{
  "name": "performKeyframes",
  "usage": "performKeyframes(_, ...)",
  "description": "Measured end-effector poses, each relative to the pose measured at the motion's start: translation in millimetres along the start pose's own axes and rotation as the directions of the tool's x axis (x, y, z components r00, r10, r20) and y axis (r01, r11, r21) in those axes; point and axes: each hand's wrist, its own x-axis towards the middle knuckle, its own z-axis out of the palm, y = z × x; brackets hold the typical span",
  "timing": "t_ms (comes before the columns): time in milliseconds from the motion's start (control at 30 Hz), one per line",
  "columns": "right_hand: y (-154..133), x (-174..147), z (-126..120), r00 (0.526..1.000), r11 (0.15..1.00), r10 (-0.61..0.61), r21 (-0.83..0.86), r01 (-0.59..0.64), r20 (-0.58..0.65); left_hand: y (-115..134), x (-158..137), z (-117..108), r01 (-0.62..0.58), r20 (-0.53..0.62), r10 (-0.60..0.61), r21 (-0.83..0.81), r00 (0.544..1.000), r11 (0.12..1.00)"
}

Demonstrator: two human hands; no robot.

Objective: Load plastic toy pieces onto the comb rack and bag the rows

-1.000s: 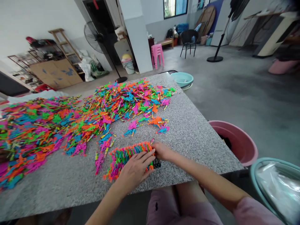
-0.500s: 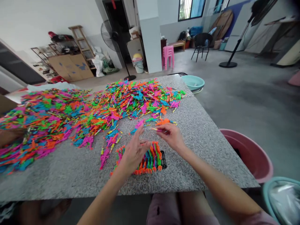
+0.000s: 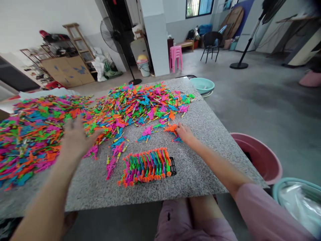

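Observation:
Over the left part of the heap, my left hand is stretched out, blurred, with thumb and fingers apart and nothing in it. My right hand is at a small group of toys beyond the rack, its fingers closed at the edge of an orange plastic toy gun; the fingertips are partly hidden. A blue toy gun lies just below these fingers. Nearer to me, a tight row of toy guns in several colours stands in a black rack, round orange ends facing me.
A large heap of loose toy guns covers the table's far and left side. More lie in a small line left of the rack. The speckled table ends at the right, beside a pink tub and a green basin.
My left hand has moved from above the rack out left to the heap. My right hand, which pinched a thin pink-and-yellow piece, has moved up to the orange toy gun. The row is now uncovered.

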Motion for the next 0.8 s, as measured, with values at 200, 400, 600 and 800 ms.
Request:
performKeyframes(200, -3.0, -32.0, -0.9, 0.999, 0.994, 0.044, 0.105, -0.041, -0.019, 180.0, -104.4, 28.4, -0.554, 0.301, 0.721, -0.481, 0.624, 0.68)
performKeyframes(400, -26.5, -155.8, 25.9, 0.984, 0.782, 0.054, 0.606, -0.146, 0.168, 175.0, -131.6, 54.4, -0.555, 0.385, 0.707, -0.44, 0.594, 0.706)
performKeyframes(600, -57.6, -187.6, 49.5, 0.989, 0.797, 0.092, 0.588, -0.142, 0.114, 174.3, -132.7, 57.8, -0.546, 0.36, 0.701, -0.448, 0.615, 0.708)
performKeyframes(800, -66.5, -162.9, 36.9, 0.989, 0.946, -0.043, 0.323, -0.004, 0.139, 178.9, -134.7, 58.0, -0.538, 0.332, 0.695, -0.454, 0.637, 0.71)
